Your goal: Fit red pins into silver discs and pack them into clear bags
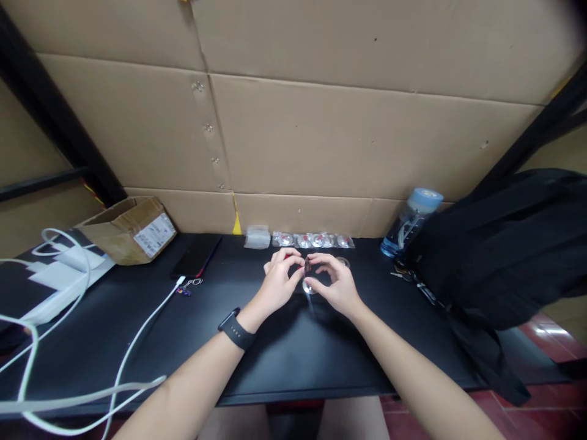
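Over the middle of the desk, my two hands meet at a small dark round piece (307, 266), seen nearly edge-on. My right hand (338, 286) pinches it between thumb and forefinger, the other fingers curled. From the other side my left hand (279, 278) reaches its face with closed thumb and fingertips; a bit of red shows by them, and what they grip is too small to make out. Just below the fingertips is a shiny silver disc (309, 288). Another round piece (343, 263) lies partly hidden behind my right hand.
Along the cardboard wall lie silver discs with red centres in clear bags (318, 240), beside a stack of clear bags (257, 237). Leftward are a phone (195, 256), an open carton (132, 232) and white cables (132, 348). A water bottle (409, 223) and black backpack (504, 244) stand right.
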`<state>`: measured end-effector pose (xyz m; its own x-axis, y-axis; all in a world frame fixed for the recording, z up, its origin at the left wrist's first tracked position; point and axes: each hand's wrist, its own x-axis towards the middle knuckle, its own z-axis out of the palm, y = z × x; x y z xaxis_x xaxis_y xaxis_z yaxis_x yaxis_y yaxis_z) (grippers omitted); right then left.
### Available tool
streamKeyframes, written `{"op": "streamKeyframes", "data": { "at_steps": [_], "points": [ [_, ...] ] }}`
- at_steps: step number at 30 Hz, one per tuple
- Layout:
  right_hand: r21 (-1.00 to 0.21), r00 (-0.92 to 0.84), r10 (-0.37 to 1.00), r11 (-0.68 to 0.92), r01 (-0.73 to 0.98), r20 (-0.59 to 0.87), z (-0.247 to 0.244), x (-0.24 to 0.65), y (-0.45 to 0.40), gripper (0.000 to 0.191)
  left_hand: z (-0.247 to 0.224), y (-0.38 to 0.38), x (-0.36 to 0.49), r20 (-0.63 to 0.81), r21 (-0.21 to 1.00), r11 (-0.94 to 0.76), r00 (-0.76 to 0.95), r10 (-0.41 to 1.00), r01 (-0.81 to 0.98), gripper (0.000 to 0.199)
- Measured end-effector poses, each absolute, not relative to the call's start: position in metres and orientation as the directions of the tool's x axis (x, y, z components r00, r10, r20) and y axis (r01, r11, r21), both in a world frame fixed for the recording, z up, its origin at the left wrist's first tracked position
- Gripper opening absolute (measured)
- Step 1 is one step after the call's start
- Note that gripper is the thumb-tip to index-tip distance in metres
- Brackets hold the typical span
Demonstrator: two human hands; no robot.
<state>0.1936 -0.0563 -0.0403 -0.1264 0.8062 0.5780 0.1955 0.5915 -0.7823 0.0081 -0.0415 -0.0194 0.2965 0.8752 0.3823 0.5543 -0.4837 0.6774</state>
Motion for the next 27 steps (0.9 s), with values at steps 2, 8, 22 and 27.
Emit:
{"op": "streamKeyframes", "data": {
  "at_steps": [2, 8, 22, 27],
  "points": [
    [-0.800, -0.118, 0.819, 0.574, 0.172, 0.562, -0.041, 0.193, -0.057, 0.034, -0.019, -0.044, 0.009, 0.395, 0.660, -0.491, 0.294, 0.871, 0.568, 0.011],
    [-0.919, -0.141, 0.910, 0.395, 0.001, 0.391, -0.042, 0.194, -0.055, 0.030, -0.016, -0.050, 0.011, 0.487, 0.610, -0.504, 0.213, 0.847, 0.611, 0.010],
    [-0.812, -0.219, 0.859, 0.509, 0.284, 0.462, -0.037, 0.201, -0.053, 0.023, -0.008, -0.051, 0.008, 0.523, 0.654, -0.552, 0.218, 0.824, 0.518, 0.034],
    [-0.774, -0.241, 0.846, 0.533, 0.343, 0.476, -0.030, 0.203, -0.057, 0.018, -0.013, -0.048, 0.009, 0.419, 0.568, -0.534, 0.338, 0.843, 0.626, 0.011]
  ]
}}
